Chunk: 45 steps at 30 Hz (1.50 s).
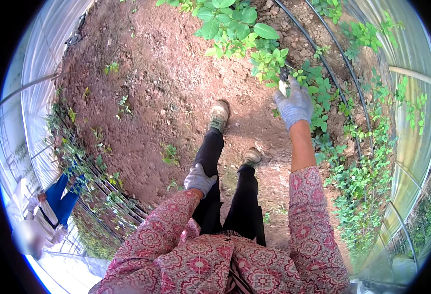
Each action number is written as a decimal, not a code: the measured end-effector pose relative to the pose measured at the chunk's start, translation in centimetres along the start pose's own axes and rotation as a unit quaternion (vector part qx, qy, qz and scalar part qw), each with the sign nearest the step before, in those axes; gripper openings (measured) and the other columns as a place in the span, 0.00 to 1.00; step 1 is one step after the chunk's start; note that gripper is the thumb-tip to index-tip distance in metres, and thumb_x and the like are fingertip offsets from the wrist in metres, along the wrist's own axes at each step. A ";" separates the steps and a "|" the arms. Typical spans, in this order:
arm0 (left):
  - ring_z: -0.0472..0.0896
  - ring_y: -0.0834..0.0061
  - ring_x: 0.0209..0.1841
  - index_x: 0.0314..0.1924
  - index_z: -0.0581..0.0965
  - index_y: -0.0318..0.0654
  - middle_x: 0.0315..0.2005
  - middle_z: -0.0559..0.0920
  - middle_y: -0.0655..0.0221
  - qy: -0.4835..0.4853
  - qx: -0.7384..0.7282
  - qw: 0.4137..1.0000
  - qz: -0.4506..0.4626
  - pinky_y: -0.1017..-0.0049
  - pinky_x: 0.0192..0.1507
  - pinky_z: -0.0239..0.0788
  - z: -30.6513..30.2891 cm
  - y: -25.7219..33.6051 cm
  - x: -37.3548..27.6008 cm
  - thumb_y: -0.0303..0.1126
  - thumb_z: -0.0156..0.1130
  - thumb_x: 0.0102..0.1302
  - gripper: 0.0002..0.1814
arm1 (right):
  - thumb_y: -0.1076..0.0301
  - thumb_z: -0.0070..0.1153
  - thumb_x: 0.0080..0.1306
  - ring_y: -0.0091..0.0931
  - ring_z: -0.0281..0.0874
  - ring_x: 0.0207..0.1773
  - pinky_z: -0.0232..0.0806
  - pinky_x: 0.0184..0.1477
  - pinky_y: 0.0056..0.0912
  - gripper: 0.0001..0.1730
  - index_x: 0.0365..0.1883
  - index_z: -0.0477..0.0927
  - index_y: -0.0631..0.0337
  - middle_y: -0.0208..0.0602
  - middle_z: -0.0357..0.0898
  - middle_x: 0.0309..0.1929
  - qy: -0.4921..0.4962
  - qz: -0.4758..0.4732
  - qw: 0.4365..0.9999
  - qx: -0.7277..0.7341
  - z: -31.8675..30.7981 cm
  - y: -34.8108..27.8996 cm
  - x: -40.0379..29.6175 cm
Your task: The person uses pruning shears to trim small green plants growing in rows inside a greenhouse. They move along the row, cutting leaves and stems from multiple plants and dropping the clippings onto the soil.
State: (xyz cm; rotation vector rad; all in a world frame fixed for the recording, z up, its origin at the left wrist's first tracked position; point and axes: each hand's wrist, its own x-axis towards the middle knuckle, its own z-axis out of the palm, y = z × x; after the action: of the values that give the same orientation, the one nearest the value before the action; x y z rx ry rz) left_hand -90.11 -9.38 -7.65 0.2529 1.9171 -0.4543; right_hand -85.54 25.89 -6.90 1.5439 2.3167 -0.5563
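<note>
My right hand (294,103), in a pale grey work glove, reaches forward among the green leaves of a low shrub. Between its thumb and fingers is a small hand tool (283,83) with a pale part and a dark far end; leaves and fingers hide much of it, so its exact kind is unclear. Compound leaves (269,64) hang right around the tool's tip. My left hand (200,180), gloved alike, lies by my left thigh in black trousers (211,150). Its thumb stands apart from the fingers, and no object shows in it.
Two black irrigation hoses (327,66) run along the plant row (362,183) at right. Reddish bare soil (145,92) lies under my shoes (219,114). Plastic greenhouse film (408,121) curves up on both sides. Another person (50,209) in blue trousers is beyond the left row.
</note>
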 end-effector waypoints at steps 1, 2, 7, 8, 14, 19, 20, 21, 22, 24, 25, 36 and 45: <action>0.73 0.58 0.61 0.68 0.59 0.37 0.64 0.67 0.51 -0.004 -0.002 1.000 -0.002 0.64 0.59 0.68 -0.2 0.1 -0.2 0.61 0.66 0.52 0.51 | 0.49 0.58 0.59 0.42 0.77 0.51 0.68 0.52 0.43 0.36 0.65 0.67 0.48 0.49 0.77 0.48 0.002 0.000 1.000 0.000 -0.1 -0.2 0.1; 0.73 0.58 0.61 0.68 0.59 0.37 0.64 0.67 0.51 -0.009 -0.003 1.000 -0.004 0.64 0.59 0.68 -0.2 0.1 -0.3 0.61 0.66 0.52 0.51 | 0.49 0.58 0.59 0.42 0.77 0.50 0.68 0.52 0.43 0.36 0.65 0.67 0.48 0.49 0.78 0.47 0.005 0.000 1.000 0.000 -0.1 -0.4 0.2; 0.74 0.58 0.60 0.68 0.59 0.37 0.63 0.67 0.51 0.009 -0.002 1.000 0.005 0.64 0.58 0.69 0.1 0.0 -0.4 0.60 0.66 0.52 0.51 | 0.51 0.60 0.60 0.41 0.78 0.49 0.69 0.52 0.43 0.36 0.65 0.67 0.49 0.48 0.77 0.47 0.047 -0.003 0.947 0.318 1.7 0.9 1.1; 0.74 0.58 0.60 0.68 0.59 0.37 0.62 0.68 0.51 0.016 -0.002 1.000 0.009 0.64 0.58 0.69 0.2 -0.1 -0.4 0.60 0.66 0.52 0.51 | 0.51 0.60 0.60 0.41 0.78 0.49 0.69 0.52 0.43 0.36 0.65 0.67 0.50 0.48 0.77 0.47 0.074 0.000 0.891 0.447 2.4 1.3 0.9; 0.74 0.58 0.60 0.67 0.60 0.37 0.62 0.68 0.51 0.002 -0.014 1.000 -0.007 0.64 0.58 0.68 -0.3 0.2 -0.9 0.60 0.65 0.53 0.49 | 0.50 0.63 0.56 0.40 0.77 0.45 0.69 0.48 0.43 0.37 0.63 0.69 0.48 0.48 0.76 0.44 0.048 -0.074 0.996 0.020 -0.9 1.3 -3.0; 0.75 0.58 0.59 0.66 0.62 0.37 0.61 0.70 0.52 0.019 -0.013 1.000 0.006 0.65 0.58 0.68 0.2 0.1 -0.7 0.60 0.65 0.53 0.48 | 0.49 0.64 0.53 0.41 0.76 0.46 0.67 0.46 0.46 0.37 0.62 0.70 0.45 0.45 0.74 0.43 0.045 -0.100 0.988 -0.112 -1.5 -0.3 -2.3; 0.75 0.58 0.58 0.65 0.62 0.37 0.61 0.70 0.52 0.019 -0.011 1.000 0.006 0.65 0.58 0.68 0.1 0.1 -0.7 0.60 0.65 0.53 0.48 | 0.50 0.64 0.54 0.41 0.76 0.45 0.67 0.45 0.47 0.37 0.62 0.70 0.45 0.45 0.74 0.43 0.060 -0.112 0.985 -0.119 -1.5 -0.6 -1.9; 0.75 0.57 0.58 0.64 0.63 0.36 0.59 0.71 0.51 0.024 -0.022 0.999 0.007 0.64 0.57 0.69 0.2 0.0 -0.6 0.59 0.66 0.52 0.47 | 0.50 0.64 0.54 0.41 0.76 0.45 0.67 0.45 0.47 0.36 0.62 0.70 0.45 0.45 0.74 0.43 0.074 -0.123 0.981 -0.127 -1.4 -0.8 -1.5; 0.76 0.55 0.57 0.63 0.64 0.35 0.58 0.72 0.51 0.029 -0.032 0.999 0.007 0.63 0.57 0.69 0.4 -0.2 -0.5 0.58 0.67 0.51 0.47 | 0.50 0.64 0.54 0.41 0.77 0.44 0.67 0.44 0.47 0.36 0.61 0.70 0.45 0.45 0.74 0.42 0.089 -0.134 0.978 -0.134 -1.3 -1.1 -1.1; 0.76 0.54 0.56 0.62 0.65 0.33 0.56 0.73 0.50 0.035 -0.043 0.998 0.010 0.62 0.56 0.69 0.7 -0.4 -0.3 0.57 0.68 0.50 0.46 | 0.51 0.64 0.55 0.42 0.78 0.44 0.68 0.44 0.47 0.35 0.62 0.70 0.45 0.46 0.76 0.43 0.070 -0.148 0.977 -0.135 -1.6 -1.5 -0.1; 0.76 0.54 0.56 0.62 0.66 0.33 0.56 0.74 0.50 0.036 -0.043 0.998 0.011 0.62 0.56 0.70 0.7 -0.4 -0.2 0.57 0.68 0.51 0.46 | 0.51 0.63 0.56 0.42 0.78 0.43 0.68 0.45 0.47 0.35 0.62 0.70 0.45 0.46 0.77 0.43 0.061 -0.154 0.977 -0.135 -1.6 -1.6 0.3; 0.77 0.58 0.56 0.63 0.64 0.37 0.59 0.70 0.51 0.014 -0.024 1.000 0.000 0.63 0.54 0.71 0.1 -0.4 -0.1 0.60 0.66 0.52 0.46 | 0.62 0.60 0.63 0.24 0.79 0.28 0.72 0.27 0.30 0.29 0.62 0.69 0.58 0.36 0.80 0.35 -0.144 0.095 0.805 0.567 0.7 1.1 -1.1; 0.76 0.56 0.57 0.62 0.64 0.37 0.57 0.72 0.51 -0.008 -0.028 1.000 0.007 0.62 0.55 0.70 -1.4 0.0 -0.3 0.61 0.65 0.52 0.46 | 0.63 0.54 0.68 0.36 0.82 0.36 0.78 0.37 0.41 0.15 0.48 0.73 0.63 0.44 0.81 0.37 -0.356 0.095 0.553 0.747 5.3 -4.4 2.6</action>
State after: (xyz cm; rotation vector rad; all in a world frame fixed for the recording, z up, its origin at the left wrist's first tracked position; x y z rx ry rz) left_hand -91.16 -8.76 -6.96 0.2250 1.9080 -0.3919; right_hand -90.42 24.00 -12.08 1.3233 0.6228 -2.8090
